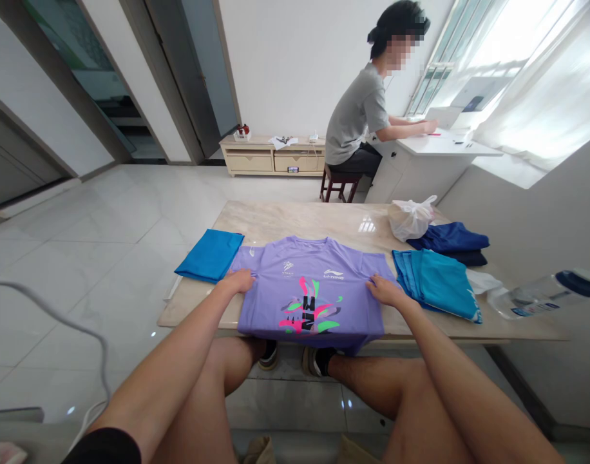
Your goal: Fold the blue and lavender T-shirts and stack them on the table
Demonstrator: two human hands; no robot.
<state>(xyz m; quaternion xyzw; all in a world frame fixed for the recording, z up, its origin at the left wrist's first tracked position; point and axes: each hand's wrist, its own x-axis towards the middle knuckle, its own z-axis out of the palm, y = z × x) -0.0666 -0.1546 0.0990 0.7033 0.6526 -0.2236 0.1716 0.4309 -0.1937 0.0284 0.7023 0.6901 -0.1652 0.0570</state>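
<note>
A purple T-shirt [270, 299] with a colourful print on its chest lies spread front up on the table, its lower part hanging over the near edge. My left hand [240, 281] is closed on the shirt's left side, just below the sleeve. On the opposite side, my right hand [384, 290] pinches the cloth below the other sleeve. A folded blue cloth [210, 255] rests beside the left sleeve. Close to my right hand lies a stack of folded teal garments [440, 283]. The fingertips are partly hidden against the fabric.
The marble-topped table [256, 216] also bears a white plastic bag [411, 218], dark blue clothes [452, 240] and a clear bottle [531, 298] lying at the right. Beyond, a person in a grey shirt [355, 119] sits at a white desk [435, 145]. A low cabinet [249, 162] lines the wall.
</note>
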